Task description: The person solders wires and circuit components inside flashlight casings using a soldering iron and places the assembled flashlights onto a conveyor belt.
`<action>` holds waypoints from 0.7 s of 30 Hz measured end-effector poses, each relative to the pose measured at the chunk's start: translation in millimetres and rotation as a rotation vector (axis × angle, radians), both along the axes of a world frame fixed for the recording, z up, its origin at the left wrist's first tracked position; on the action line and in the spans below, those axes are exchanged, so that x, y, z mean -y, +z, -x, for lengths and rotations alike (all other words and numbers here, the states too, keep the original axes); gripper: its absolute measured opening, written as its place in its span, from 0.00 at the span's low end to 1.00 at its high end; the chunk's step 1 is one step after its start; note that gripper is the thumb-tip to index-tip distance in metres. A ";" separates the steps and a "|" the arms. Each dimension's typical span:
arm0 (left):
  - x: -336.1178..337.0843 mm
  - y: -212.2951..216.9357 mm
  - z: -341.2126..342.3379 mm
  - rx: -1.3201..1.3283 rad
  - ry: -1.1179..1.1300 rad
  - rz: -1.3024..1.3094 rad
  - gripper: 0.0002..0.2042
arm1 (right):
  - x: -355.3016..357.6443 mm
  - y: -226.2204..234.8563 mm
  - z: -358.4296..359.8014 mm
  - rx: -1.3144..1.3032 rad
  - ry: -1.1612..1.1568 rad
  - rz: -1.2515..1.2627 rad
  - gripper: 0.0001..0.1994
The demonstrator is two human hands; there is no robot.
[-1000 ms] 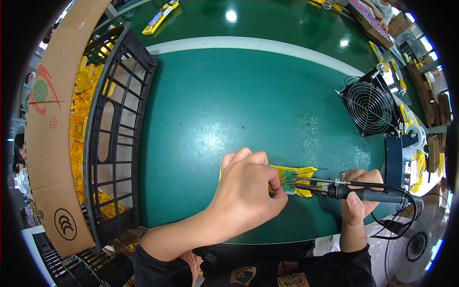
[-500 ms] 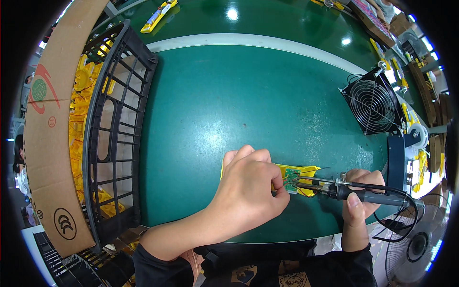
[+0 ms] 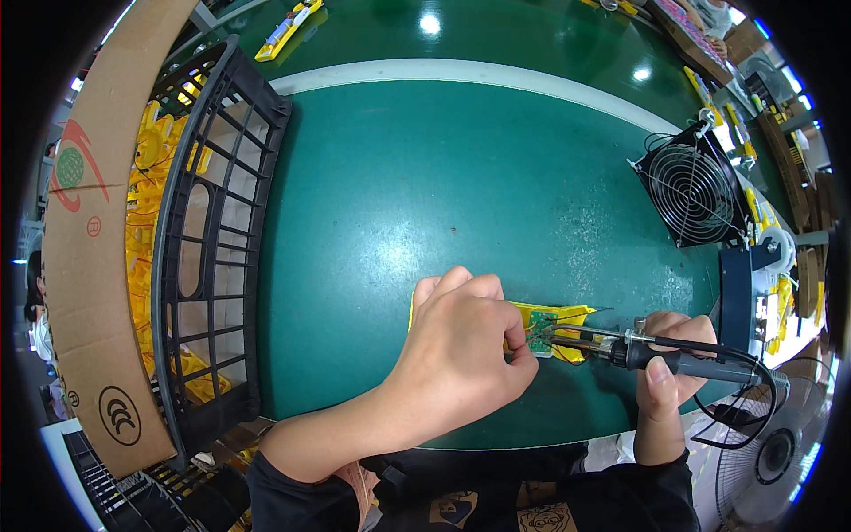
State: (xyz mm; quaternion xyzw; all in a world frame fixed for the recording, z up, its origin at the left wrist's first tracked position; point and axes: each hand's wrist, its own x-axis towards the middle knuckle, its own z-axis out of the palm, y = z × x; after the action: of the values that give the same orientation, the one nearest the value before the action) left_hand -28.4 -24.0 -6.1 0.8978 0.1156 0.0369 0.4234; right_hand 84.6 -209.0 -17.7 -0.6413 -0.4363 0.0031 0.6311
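Observation:
A small green circuit board (image 3: 542, 321) sits in a yellow plastic housing (image 3: 574, 317) on the green mat, close to my body. My left hand (image 3: 465, 341) covers the housing's left part, thumb and forefinger pinched together at the board's edge on thin red wires (image 3: 533, 337). My right hand (image 3: 669, 368) is wrapped around a soldering iron (image 3: 683, 363) with a metal feed tube along its top. The iron's tip reaches the board just right of my left fingertips. Whether it touches a joint is too small to tell.
At left stands a black plastic crate (image 3: 213, 239) holding yellow housings (image 3: 146, 230), beside a cardboard flap (image 3: 93, 266). A black fan with a wire guard (image 3: 691, 191) stands at the right. Beyond the white edge strip (image 3: 461, 71), another yellow housing (image 3: 288, 31) lies on a green surface.

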 end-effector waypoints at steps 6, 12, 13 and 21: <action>0.5 -0.1 1.5 0.002 0.002 -0.012 0.03 | 2.4 8.0 2.6 -0.123 -0.037 -0.023 0.15; 2.9 -0.6 1.5 0.035 0.005 -0.073 0.04 | 5.5 7.6 -8.7 -0.212 -0.105 -0.261 0.14; 3.3 -0.3 1.1 0.044 -0.007 -0.081 0.04 | 5.0 6.1 -12.2 -0.218 -0.091 -0.309 0.14; -5.5 3.8 6.3 0.197 -0.025 -0.081 0.03 | -5.7 2.7 -30.1 -0.188 -0.275 -0.420 0.10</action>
State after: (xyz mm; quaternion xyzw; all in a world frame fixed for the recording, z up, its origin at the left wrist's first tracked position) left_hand -34.6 -18.5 -2.3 0.9077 0.0605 0.1243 0.3963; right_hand 114.7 -203.3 -15.0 -0.5466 -0.2757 -0.1138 0.7825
